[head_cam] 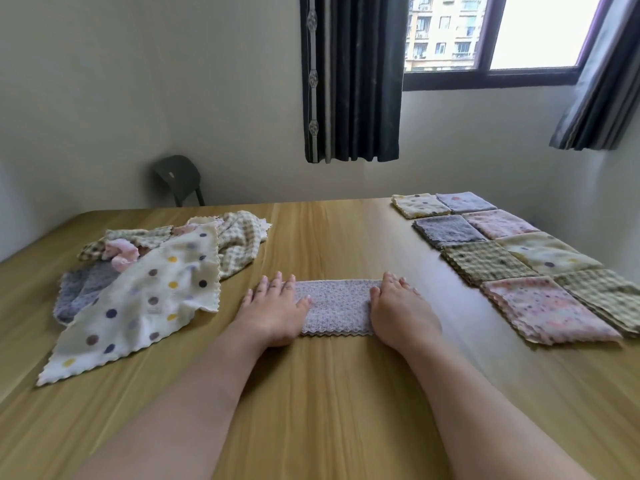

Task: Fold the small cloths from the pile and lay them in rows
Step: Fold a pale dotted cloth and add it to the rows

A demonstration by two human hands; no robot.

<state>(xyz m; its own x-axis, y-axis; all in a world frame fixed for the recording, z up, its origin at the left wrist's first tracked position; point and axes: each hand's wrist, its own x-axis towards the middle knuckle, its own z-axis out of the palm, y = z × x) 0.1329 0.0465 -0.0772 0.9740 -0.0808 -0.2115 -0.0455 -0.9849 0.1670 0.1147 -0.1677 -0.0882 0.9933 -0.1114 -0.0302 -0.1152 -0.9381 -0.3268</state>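
Note:
A lilac patterned cloth [337,306], folded into a long strip, lies flat on the wooden table [329,393] in front of me. My left hand [275,306] presses its left end with straight fingers. My right hand [400,306] presses its right end the same way. To the left sits the pile of unfolded cloths [156,271], with a cream polka-dot cloth [138,306] spread on top. On the right, several folded cloths [512,261] lie in two rows.
A dark stool [180,178] stands by the wall beyond the table's far left. Dark curtains [353,77] hang beside a window [491,32] behind the table. The rows of folded cloths reach close to the table's right edge.

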